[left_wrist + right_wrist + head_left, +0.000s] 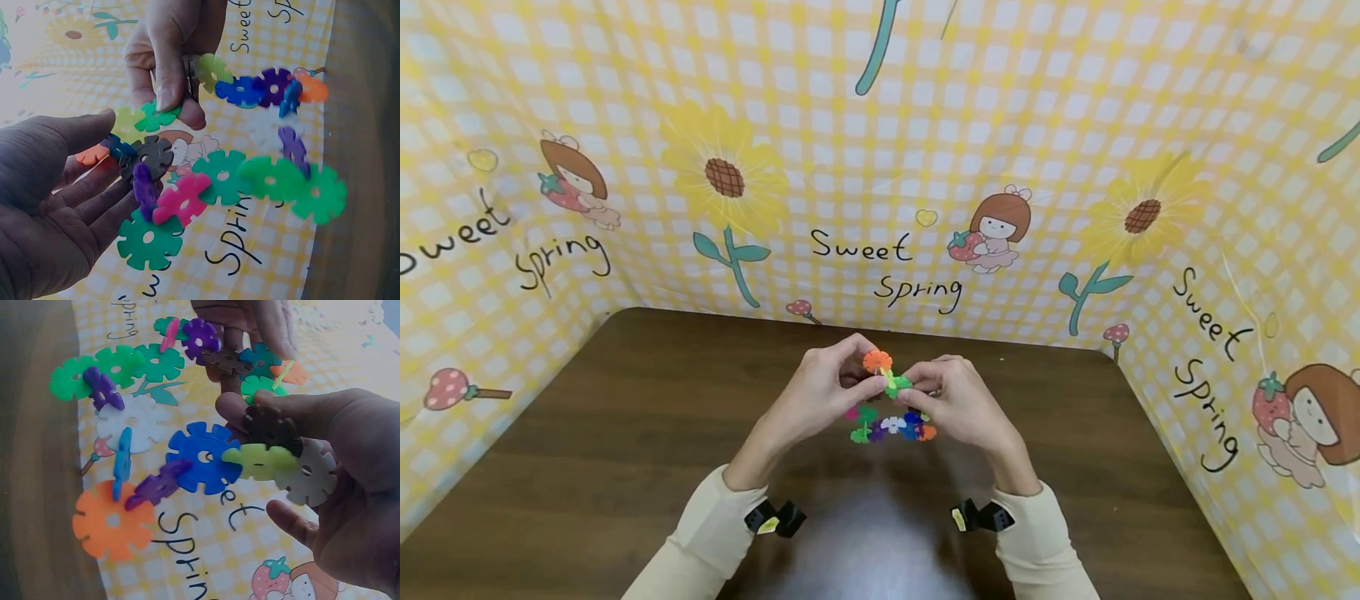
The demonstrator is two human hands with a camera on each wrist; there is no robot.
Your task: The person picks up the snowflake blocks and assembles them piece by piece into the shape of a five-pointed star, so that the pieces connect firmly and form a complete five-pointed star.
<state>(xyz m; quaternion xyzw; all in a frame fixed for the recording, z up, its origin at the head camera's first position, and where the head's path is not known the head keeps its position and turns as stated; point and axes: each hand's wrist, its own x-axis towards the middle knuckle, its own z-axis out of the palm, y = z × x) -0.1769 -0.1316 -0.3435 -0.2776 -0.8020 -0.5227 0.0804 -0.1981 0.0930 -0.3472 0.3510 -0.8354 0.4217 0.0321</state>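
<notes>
Both hands hold a chain of slotted, flower-shaped plastic discs in front of me. In the head view my left hand pinches its part beside an orange disc. My right hand grips a bright green disc between thumb and fingers, close to the left fingertips. A yellow disc sits between the two hands. From there the chain loops below, with a pink disc, a white disc and a blue disc. Near the right palm are a brown disc and a pale grey disc.
Under the hands lies a dark wooden table. A yellow checked cloth with printed flowers and lettering stands around its back and sides. Each sleeved wrist carries a small black camera, such as the left camera.
</notes>
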